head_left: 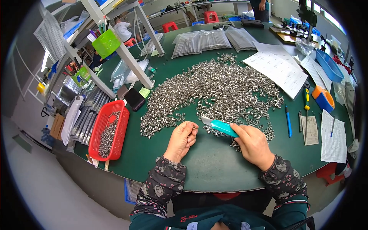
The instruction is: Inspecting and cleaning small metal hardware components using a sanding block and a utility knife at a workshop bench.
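Observation:
My right hand [254, 146] is closed round the teal handle of a utility knife [223, 127]. Its blade points left, toward the fingers of my left hand, with a small gap between them. My left hand [180, 139] is closed in a pinch, and a small metal ring [194, 128] shows partly at its fingertips. Beyond both hands, a broad heap of small silver metal rings [214, 82] spreads over the green table [214, 168]. Some loose rings lie under and beside the knife and my right hand.
On the left stands a red basket [123, 132] with more rings, near a dark open box [135, 99]. To the right lie a blue pen [288, 121], a screwdriver [306, 100], an orange-and-blue tape dispenser [323, 99] and papers [276, 69]. Bagged metal tubes [214, 40] lie at the back.

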Available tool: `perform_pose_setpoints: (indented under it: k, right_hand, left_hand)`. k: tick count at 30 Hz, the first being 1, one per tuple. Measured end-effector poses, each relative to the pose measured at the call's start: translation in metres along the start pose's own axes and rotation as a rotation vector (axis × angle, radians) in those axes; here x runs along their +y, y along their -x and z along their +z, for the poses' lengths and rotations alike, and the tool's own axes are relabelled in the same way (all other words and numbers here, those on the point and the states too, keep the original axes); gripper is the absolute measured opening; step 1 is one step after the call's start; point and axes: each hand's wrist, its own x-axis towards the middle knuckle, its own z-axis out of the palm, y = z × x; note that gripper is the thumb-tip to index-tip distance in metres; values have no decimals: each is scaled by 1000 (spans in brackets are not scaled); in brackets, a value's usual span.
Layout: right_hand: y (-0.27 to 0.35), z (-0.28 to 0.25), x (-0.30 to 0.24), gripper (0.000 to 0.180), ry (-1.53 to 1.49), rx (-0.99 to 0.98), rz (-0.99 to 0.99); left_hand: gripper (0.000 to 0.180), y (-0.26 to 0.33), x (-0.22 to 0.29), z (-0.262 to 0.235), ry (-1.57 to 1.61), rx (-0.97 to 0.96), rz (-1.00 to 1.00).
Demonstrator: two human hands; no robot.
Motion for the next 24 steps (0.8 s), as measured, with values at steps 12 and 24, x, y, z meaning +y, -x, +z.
perform_pose_setpoints:
  k: [12,24]
  right_hand:
    - [0,3,-3,42,-17,-89,-3]
    - [1,2,-4,38,-53,-147,-4]
  left_hand:
    - [18,1,3,0,57,-35,54]
    - [12,1,0,-1,82,-77,73]
